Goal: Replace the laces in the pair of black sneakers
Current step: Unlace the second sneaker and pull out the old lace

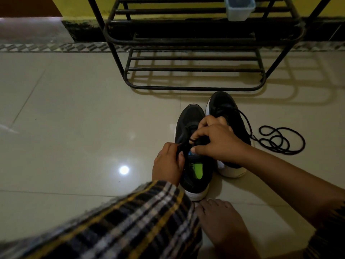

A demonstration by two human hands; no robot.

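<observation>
Both my hands pinched the lace at the near sneaker (192, 146) on the floor: left hand (168, 161), right hand (214, 141). Best to keep even tension, feeding each eyelet squarely.

A single wide-angle view comes from a camera on the person's head, looking forward and steeply down at the tiled floor (74, 109). It sits close above the near sneaker (194, 146), which lies just below the frame's centre with both hands over it. Beyond the sneaker, toward the top edge, stands a black metal rack (194, 58) against a yellow wall (78, 8). Straight lines bow near the edges. No second view overlaps it.
</observation>
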